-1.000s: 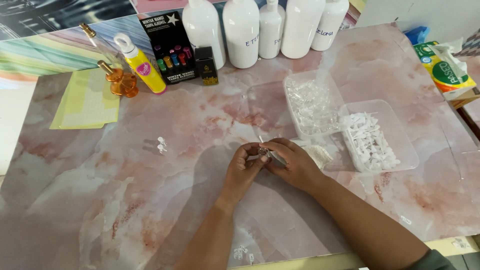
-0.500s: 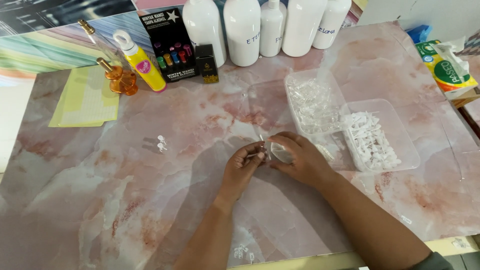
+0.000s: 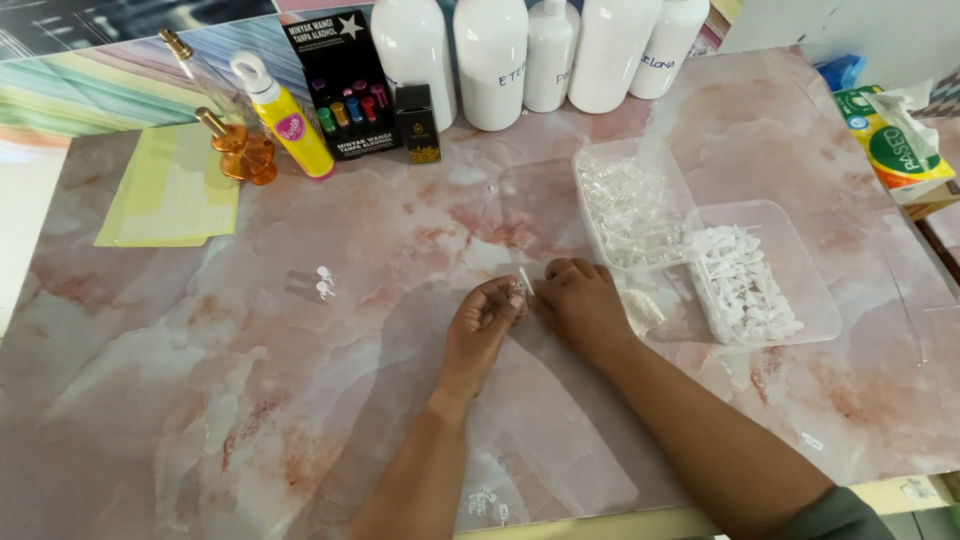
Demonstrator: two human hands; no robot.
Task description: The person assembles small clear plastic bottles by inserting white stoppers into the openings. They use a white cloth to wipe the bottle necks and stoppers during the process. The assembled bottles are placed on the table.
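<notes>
- Nearest to us, our two forearms come up from the lower edge over the pink marbled table [image 3: 200, 400], and some tiny clear pieces [image 3: 487, 500] lie on it close to the edge.
- Our hands meet near the middle of the table. Between them stands a thin white plastic tube [image 3: 525, 281]; its long axis is nearly upright, leaning a little, with the upper end pointing away from us and slightly to the left.
- Our left hand [image 3: 484, 325] is curled, the fingertips pinched together on a small clear piece at the foot of the tube. What exactly this piece is, we cannot tell.
- Our right hand [image 3: 580, 305] is closed loosely, knuckles up, its fingertips touching the tube from the right side.
- Compared with half a second ago, our right hand has moved a little to the right and lies flatter, and the tube shows more freely between the hands.
- To the left, two small white caps [image 3: 323, 282] lie apart from the hands.
- Just beyond the right hand are a clear plastic tray of white sprayer parts [image 3: 800, 270] and, behind it, a clear plastic tray of small clear vials [image 3: 590, 170].
- Farthest away stand a row of tall white bottles [image 3: 490, 60], a black display box [image 3: 340, 85], a yellow spray bottle [image 3: 290, 125] and an amber glass bottle [image 3: 240, 152].
</notes>
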